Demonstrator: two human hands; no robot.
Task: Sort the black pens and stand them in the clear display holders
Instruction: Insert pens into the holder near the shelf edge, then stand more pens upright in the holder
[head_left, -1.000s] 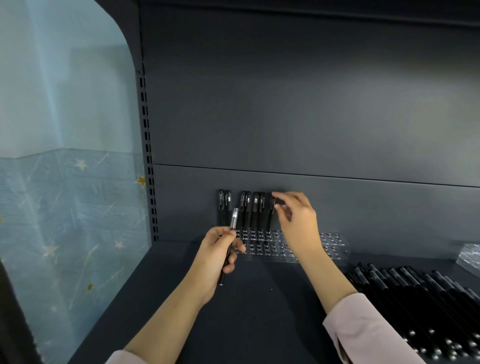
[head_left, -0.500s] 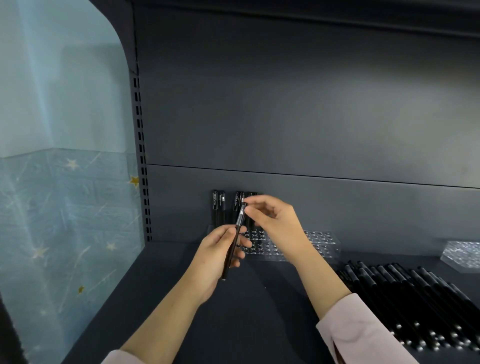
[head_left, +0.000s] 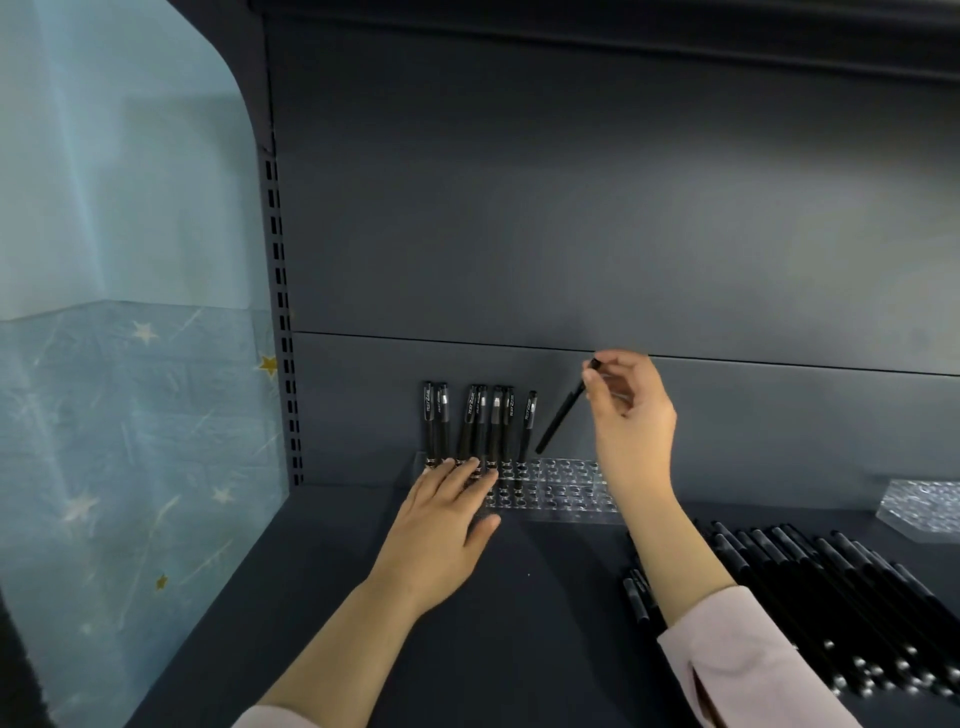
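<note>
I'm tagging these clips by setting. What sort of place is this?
Probably a shop's stationery display, or a mock-up of one. It has a dark metal shelf with a slotted upright, a clear holder with standing pens, and a pile of pens lying loose to its right.

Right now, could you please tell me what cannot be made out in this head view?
Head view:
Print on the standing pens: too small to read.
Near-left holes of the clear holder: covered by the left hand.
Top of the held pen: pinched inside the right hand.
Second holder: cut off by the right edge.
Loose pens: partly behind the right forearm and cut by the edge, so uncountable.
</note>
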